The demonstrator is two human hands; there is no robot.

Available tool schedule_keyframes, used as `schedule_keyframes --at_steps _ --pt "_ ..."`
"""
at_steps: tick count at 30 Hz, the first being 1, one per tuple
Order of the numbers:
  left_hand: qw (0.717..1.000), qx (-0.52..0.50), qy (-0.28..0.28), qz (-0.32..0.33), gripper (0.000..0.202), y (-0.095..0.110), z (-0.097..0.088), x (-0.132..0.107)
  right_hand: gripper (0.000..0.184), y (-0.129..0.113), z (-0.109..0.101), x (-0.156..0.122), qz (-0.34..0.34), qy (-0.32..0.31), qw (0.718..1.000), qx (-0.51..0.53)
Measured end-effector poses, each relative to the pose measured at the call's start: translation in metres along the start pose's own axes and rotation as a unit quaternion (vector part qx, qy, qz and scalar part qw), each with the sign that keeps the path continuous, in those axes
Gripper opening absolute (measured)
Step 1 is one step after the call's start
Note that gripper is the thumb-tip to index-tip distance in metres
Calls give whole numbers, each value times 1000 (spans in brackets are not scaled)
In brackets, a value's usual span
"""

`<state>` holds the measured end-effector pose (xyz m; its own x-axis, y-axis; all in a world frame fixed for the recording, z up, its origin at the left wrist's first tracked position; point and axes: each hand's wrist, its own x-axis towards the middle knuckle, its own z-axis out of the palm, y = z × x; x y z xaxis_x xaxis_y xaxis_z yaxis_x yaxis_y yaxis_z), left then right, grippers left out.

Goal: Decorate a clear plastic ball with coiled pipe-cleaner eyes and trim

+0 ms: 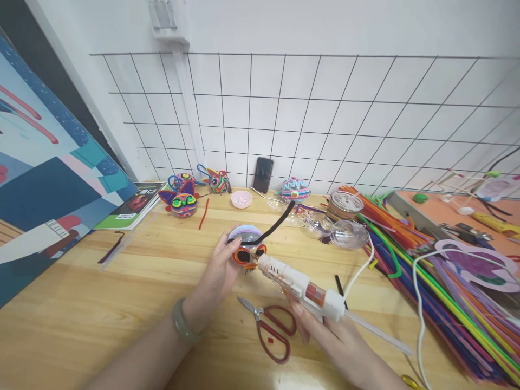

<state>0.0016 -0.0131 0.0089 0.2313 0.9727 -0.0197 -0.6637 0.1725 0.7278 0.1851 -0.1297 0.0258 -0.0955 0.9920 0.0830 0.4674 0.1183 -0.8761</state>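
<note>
My left hand (219, 268) is closed on a small pipe-cleaner ball (246, 241) with a pale purple top, orange rings and a black pipe cleaner (276, 223) sticking up to the right. My right hand (331, 333) grips a white hot glue gun (300, 281), its nozzle touching the ball's orange part. A clear glue stick pokes out of the gun's back. Red-handled scissors (270, 325) lie on the wooden table (122, 303) between my forearms.
Finished pipe-cleaner figures (182, 200) stand at the back left, with a pink bowl (241, 199), a phone (263, 174) against the wire grid, and clear plastic shells (343, 230). A large pile of coloured pipe cleaners (439, 276) fills the right side. A painted board (49, 179) leans at left.
</note>
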Motion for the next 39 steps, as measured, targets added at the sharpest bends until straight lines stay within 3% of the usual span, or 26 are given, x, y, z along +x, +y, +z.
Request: schedule_keyframes --at_steps 14,33,39 --pt "999 -28 -12 -27 21 0 -8 6 37 7 -10 3 -4 -67 981 182" --pt "999 -3 -31 -19 25 -1 0 -1 28 -2 -6 4 -16 -58 997 58" --pt "999 -25 -13 -27 20 1 -4 5 33 8 -10 4 -40 -44 986 154"
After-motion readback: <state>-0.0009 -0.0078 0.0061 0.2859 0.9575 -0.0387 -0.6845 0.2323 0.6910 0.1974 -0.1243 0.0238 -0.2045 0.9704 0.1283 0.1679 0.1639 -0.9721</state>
